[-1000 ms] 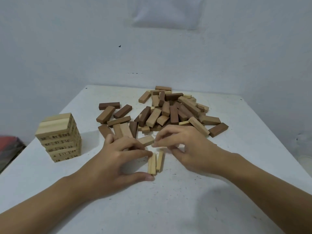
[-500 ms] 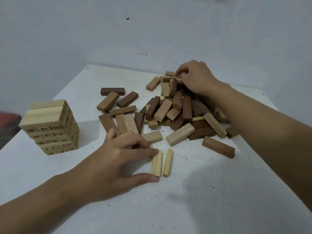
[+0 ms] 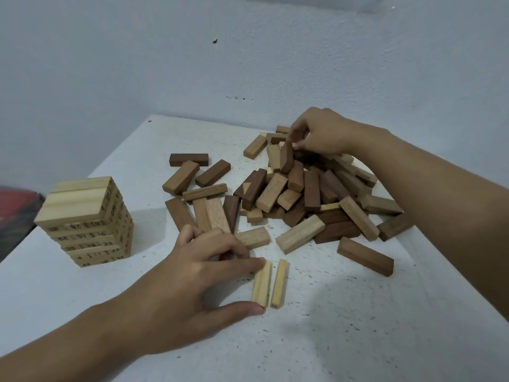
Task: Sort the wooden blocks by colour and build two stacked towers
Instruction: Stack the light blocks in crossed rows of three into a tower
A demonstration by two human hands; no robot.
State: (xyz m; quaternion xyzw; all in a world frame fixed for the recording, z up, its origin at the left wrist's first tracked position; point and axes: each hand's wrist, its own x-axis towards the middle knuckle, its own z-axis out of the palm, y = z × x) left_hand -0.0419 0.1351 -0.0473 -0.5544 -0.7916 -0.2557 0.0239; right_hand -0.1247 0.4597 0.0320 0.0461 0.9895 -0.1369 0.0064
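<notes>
Right hand [image 3: 322,133] now seemingly pinches a part-hidden block [image 3: 286,158].

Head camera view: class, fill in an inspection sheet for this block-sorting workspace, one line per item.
Surface: white, dark-speckled table.
Job's things: numbered pale tower at left; mixed brown and tan pile at centre; pale block and second pale block side by side in front.
Clutter: nothing seen.
Grippers: left hand pinches pale block lengthwise between finger and thumb; right hand grips a tilted brown block at the pile's far side.
Cables: nothing seen.
Surroundings: pale wall behind; red object past the table's left edge.
</notes>
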